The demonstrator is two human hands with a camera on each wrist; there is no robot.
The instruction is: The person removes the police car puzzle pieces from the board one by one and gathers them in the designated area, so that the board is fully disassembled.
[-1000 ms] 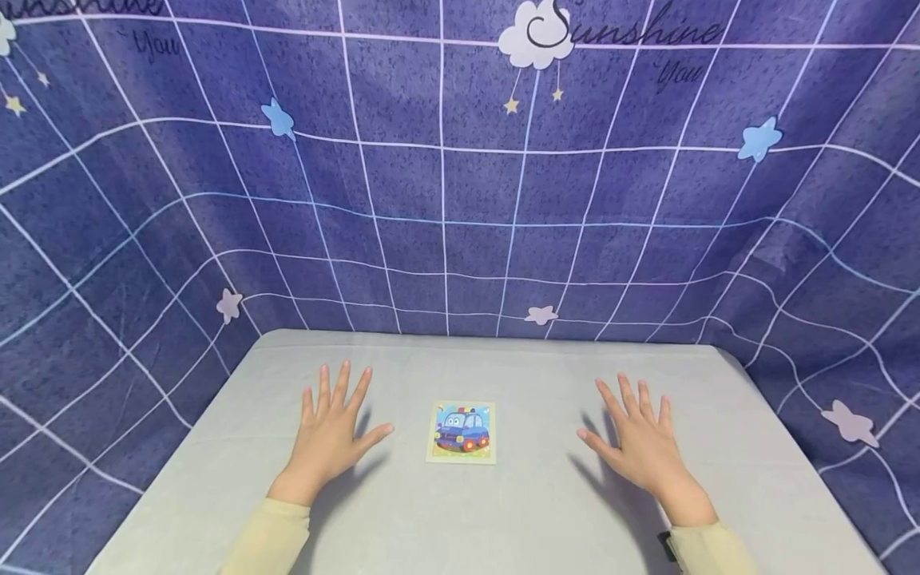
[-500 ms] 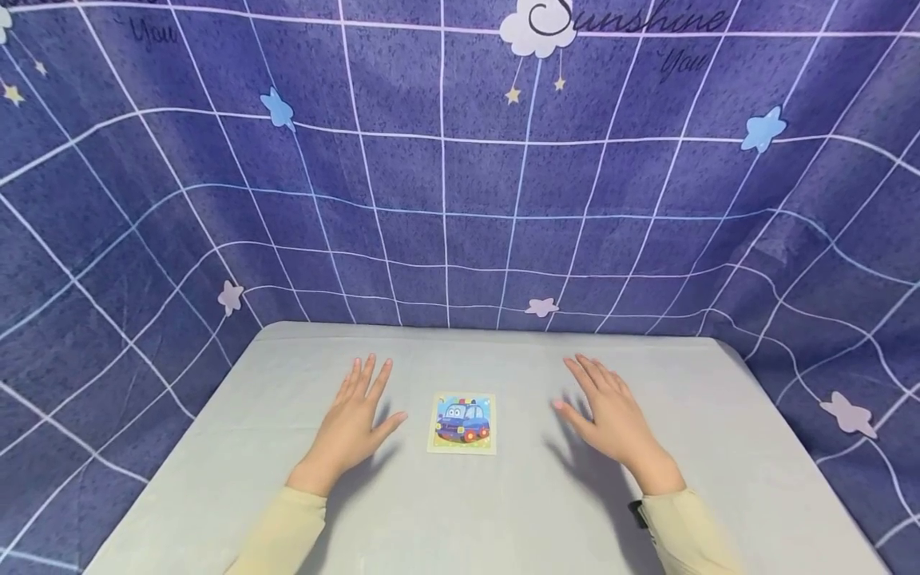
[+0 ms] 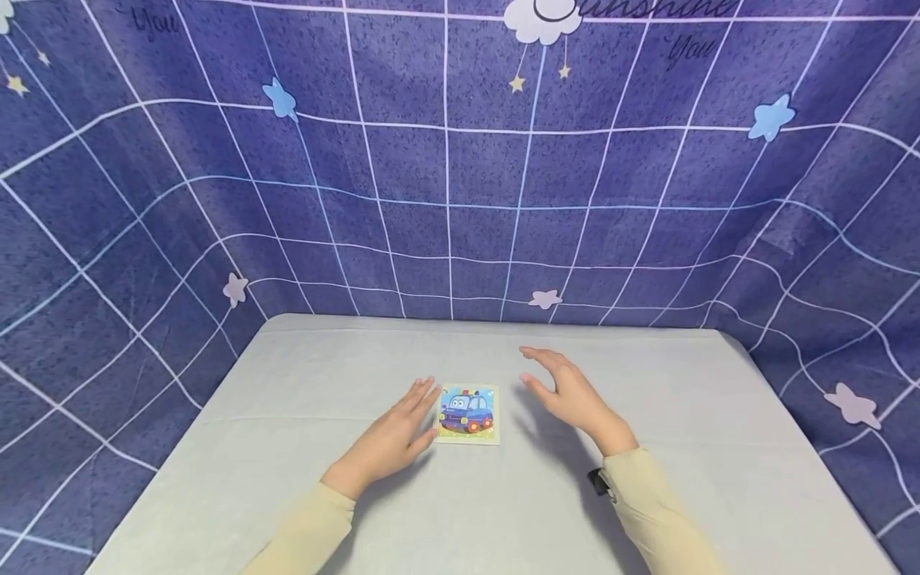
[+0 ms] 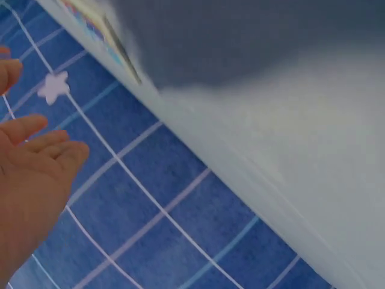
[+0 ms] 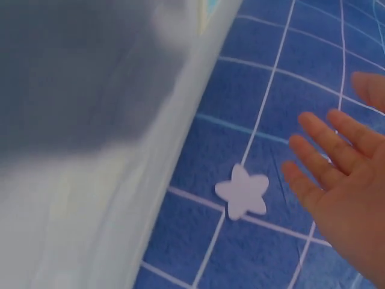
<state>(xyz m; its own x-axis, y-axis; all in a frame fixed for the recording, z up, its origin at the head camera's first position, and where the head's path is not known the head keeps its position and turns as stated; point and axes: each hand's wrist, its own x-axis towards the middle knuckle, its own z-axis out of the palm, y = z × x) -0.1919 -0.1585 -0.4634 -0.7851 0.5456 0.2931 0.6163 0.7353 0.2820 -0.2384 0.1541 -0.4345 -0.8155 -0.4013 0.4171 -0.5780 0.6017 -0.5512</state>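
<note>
A square picture board (image 3: pixel 468 415) with a cartoon blue car and a pale border lies flat on the grey-covered table. My left hand (image 3: pixel 391 438) is at its left edge, fingers fairly straight, with fingertips overlapping that edge in the head view. To the board's right, my right hand (image 3: pixel 575 399) is held over the table, apart from the board, fingers slightly bent and thumb spread away. Neither hand holds anything. In the left wrist view the board (image 4: pixel 99 30) shows as a slanted edge near the left hand (image 4: pixel 36 174). A sliver of it tops the right wrist view, left of the right hand (image 5: pixel 349 174).
The grey cloth of the table (image 3: pixel 460 511) reaches back to a purple-blue curtain (image 3: pixel 402 184) with grid lines, stars and clouds, which also hangs along both sides. A small black item (image 3: pixel 598 481) sits at the right sleeve's cuff.
Both hands have moved inward toward the board, the left one up to its left edge. Their spread fingers have drawn closer together. The head view has tilted slightly down.
</note>
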